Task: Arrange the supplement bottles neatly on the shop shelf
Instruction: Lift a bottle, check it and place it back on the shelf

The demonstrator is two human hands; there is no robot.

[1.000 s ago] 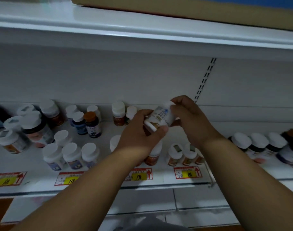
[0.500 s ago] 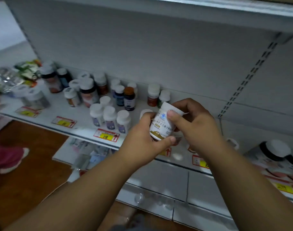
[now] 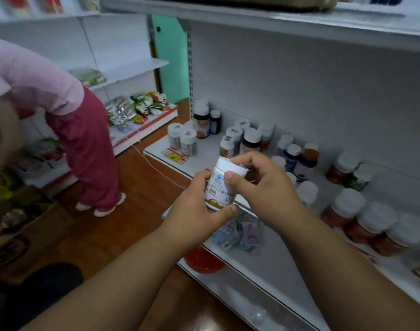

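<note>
White shop shelf [image 3: 204, 161] is seen running from its left front corner back to the right, with a price tag at the front edge near that corner. Supplement bottles [image 3: 249, 140] are stood loosely along the back edge, white-capped for the most part; a tighter row of red-brown bottles [image 3: 369, 225] is set at the right, near the front edge. A person in a pink top [image 3: 37, 77] is bent over in the aisle to the left.

A white bottle [image 3: 222, 185] is held in the air in front of the shelf's front edge, tilted, not resting on anything. Left hand [image 3: 194, 218] is wrapped round its lower body, thumb across the label. Right hand [image 3: 266, 187] is curled at the cap end, thumb pressed on the upper label.

Judged rigid plastic, light, smooth label possibly slippery; best taken round the body, not the cap alone, which might turn.
</note>
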